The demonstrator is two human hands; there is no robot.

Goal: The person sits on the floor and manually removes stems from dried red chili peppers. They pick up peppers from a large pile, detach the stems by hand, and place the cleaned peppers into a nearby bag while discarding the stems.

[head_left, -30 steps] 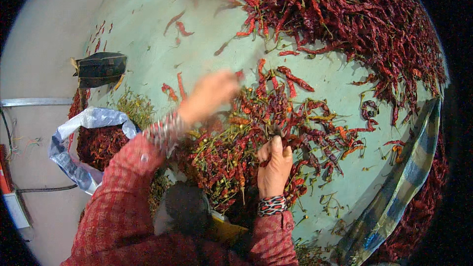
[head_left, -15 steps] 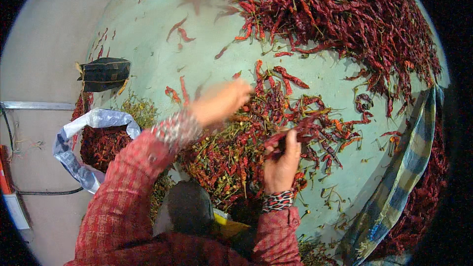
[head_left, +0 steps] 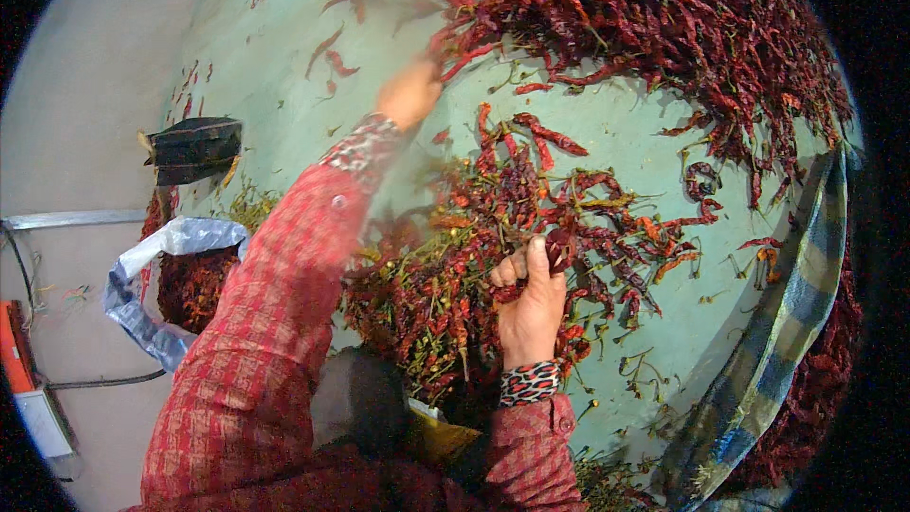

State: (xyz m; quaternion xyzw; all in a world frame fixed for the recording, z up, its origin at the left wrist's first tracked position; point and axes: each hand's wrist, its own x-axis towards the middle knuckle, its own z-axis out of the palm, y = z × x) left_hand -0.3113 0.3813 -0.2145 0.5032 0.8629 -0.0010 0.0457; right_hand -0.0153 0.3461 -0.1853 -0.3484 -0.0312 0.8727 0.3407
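My right hand (head_left: 531,313) is closed, fingers curled round dark red dried chili peppers (head_left: 561,248), above a mixed heap of dried chilies and stems (head_left: 455,318) in front of me. My left hand (head_left: 409,95) is stretched forward to the near left edge of a large pile of dried red chilies (head_left: 654,19). Motion smears its fingers, and red chilies show around the fingertips. Whether it grips any of them cannot be made out.
A white and blue sack (head_left: 133,261) of chilies stands open at left, behind it a black boxy object (head_left: 196,150). At right runs a checked cloth edge (head_left: 777,360) with more chilies beyond. Loose chilies (head_left: 701,180) and stems (head_left: 645,374) dot the pale green floor.
My left hand has moved forward and left, from over the mixed heap to the large pile's edge. My right hand has shifted slightly left and still holds chilies.
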